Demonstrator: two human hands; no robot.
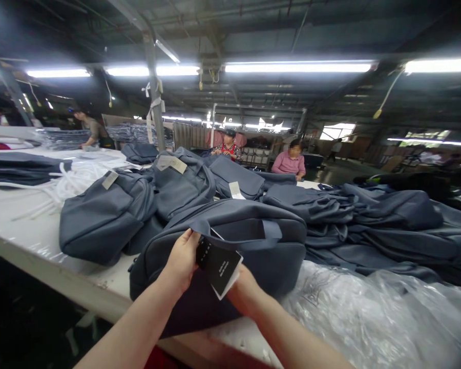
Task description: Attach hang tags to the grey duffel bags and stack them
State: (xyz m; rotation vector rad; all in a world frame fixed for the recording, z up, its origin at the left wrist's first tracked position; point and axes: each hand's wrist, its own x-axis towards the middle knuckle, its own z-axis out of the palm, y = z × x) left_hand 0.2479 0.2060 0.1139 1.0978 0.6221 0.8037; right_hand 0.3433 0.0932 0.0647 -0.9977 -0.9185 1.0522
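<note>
A dark blue-grey bag (276, 271) stands on the table's front edge, directly before me. With its thumb at the left end of the bag's carry handle (246, 244), my left hand (183, 261) is closed on the strap, beside the top of the black hang tags (223, 270). These tags bear white print and have white cards behind them. My right hand (246, 293) is closed at the tags' lower right edge, its fingertips hidden behind the cards.
Similar bags (107, 215) with pale tags lie behind and left. More bags (392, 241) are heaped at right, behind crumpled clear plastic (372, 312). White cord (75, 179) lies at left on the white table (19, 220). Several people work farther back, one in a pink top (290, 162).
</note>
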